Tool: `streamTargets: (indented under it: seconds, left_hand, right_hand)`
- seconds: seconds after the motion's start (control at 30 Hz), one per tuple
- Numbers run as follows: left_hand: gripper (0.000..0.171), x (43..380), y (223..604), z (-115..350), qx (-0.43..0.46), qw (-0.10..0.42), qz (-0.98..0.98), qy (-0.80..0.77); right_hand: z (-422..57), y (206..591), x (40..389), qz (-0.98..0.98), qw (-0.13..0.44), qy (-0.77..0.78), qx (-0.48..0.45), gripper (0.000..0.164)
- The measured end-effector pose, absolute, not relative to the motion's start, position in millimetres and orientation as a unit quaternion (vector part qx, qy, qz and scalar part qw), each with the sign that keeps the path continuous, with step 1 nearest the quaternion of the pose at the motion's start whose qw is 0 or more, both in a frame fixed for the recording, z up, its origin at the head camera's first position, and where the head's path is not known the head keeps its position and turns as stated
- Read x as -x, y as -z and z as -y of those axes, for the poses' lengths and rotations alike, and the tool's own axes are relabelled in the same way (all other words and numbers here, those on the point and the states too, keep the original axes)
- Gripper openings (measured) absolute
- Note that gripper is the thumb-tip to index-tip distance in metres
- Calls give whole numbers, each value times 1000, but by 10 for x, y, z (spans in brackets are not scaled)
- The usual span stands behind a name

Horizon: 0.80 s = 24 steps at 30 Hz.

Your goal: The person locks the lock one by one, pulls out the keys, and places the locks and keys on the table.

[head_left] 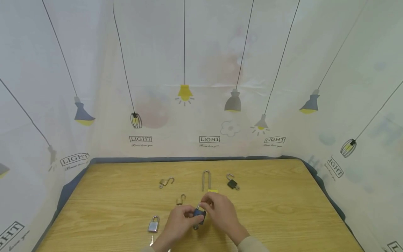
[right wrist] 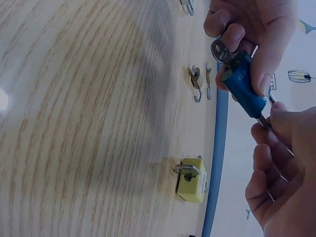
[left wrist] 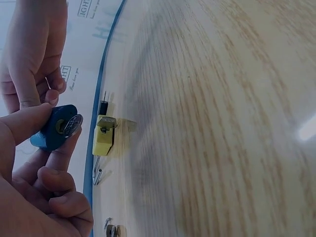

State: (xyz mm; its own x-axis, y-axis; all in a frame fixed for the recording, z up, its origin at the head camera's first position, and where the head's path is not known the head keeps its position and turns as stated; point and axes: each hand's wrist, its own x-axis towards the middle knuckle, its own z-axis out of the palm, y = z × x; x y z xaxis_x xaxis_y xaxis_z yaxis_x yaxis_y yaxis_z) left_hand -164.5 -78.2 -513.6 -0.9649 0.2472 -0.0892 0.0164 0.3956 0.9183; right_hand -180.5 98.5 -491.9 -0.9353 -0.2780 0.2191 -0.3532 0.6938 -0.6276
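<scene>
My left hand [head_left: 181, 221] grips the body of a blue padlock [head_left: 199, 214] between thumb and fingers. A round-headed key [left wrist: 73, 125] sticks out of the keyhole in the padlock's base. My right hand [head_left: 221, 212] pinches the padlock's metal shackle [right wrist: 264, 122] at the end opposite the key. Part of the shackle is hidden by the right fingers. Just beyond the right hand lies a yellow padlock [right wrist: 191, 183] with a long shackle [head_left: 206, 180] and a key in it; in the head view the hand covers most of its body.
Two small brass padlocks [head_left: 164, 182] with shackles swung out lie at the back left and nearer the hands. A black padlock [head_left: 232, 183], its shackle out, lies back right with a key. Left of the hands are a silver padlock [head_left: 153, 225] and a loose key [head_left: 151, 240].
</scene>
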Motion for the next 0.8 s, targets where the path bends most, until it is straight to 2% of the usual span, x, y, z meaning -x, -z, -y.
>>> streamTargets:
  seconds: [0.33, 0.67, 0.8]
  left_hand:
    - [27, 1647, 5144, 818, -70, 116, -827, -546]
    - [30, 1658, 5113, 859, -41, 107, -834, -540]
    - [33, 1665, 5061, 852, -19, 112, -832, -544]
  right_hand:
    - [-1034, 4939, 1756, 885, 16, -449, -124, 18]
    - [-1098, 5045, 1604, 843, -79, -524, -93, 25]
    - [-1092, 5101, 1557, 830, -107, -539, -90, 23]
